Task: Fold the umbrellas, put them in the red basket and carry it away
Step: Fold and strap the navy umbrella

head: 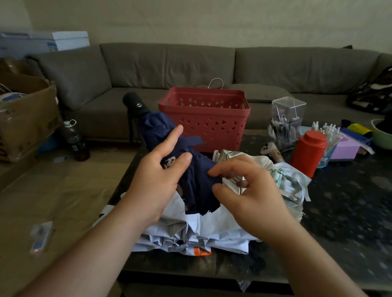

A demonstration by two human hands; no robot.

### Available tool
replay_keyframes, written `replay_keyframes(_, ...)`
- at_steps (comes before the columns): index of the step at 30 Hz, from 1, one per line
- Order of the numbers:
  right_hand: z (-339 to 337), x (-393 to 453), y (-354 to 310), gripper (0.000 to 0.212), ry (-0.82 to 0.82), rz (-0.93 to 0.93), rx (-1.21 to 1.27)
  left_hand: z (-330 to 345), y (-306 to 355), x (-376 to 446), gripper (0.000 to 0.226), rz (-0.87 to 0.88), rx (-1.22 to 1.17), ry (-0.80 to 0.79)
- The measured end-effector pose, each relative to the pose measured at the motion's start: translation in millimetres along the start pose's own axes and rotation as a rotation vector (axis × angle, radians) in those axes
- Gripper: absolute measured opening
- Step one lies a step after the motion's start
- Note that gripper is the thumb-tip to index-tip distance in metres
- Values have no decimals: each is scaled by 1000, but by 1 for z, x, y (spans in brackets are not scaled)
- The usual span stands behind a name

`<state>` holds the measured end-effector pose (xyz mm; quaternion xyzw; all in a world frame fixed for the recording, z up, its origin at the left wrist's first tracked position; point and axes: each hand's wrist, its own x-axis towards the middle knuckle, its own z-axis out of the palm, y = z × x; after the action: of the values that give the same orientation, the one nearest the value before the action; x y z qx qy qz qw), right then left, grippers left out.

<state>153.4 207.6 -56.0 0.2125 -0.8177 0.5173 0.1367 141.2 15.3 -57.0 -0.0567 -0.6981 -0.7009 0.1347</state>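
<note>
Above the near edge of the dark speckled desk, the collapsed navy-blue fabric umbrella hangs in the air, its long axis running from the black handle at ten o'clock down to the loose canopy hem at five o'clock. The left hand makes the grip: thumb curled over the front of the cloth, fingers behind it, index finger raised straight. The right hand, half-curled, fingertips meeting the umbrella's right flank, seems to gather a fold; whether it truly pinches the fabric I cannot tell. Both hands sit at mid-length, the right nearer the loose cloth, so smoothing and wrapping likely falls to it. Under them lie a pale grey-white folded umbrella and a white patterned umbrella at three o'clock. At twelve o'clock, just beyond, stands the red perforated plastic basket, apparently unfilled.
</note>
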Motion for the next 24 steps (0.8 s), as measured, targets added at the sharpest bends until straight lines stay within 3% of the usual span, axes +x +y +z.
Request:
replay_keyframes(5, 10, -9, -5, 17, 17, -226, -209, 1, 3, -2, 45, 63, 81, 0)
replay_keyframes(13, 18, -10, 1, 32, -12, -153, -367, 6, 1, 0, 47, 46, 110, 45)
replay_keyframes(21, 22, -10, 2, 15, 150, -209, -495, 10, -4, 1, 47, 6, 26, 97)
replay_keyframes(24, 21, -10, 0, 6, 137, -228, -490, 9, -7, 3, 47, -6, 15, 114)
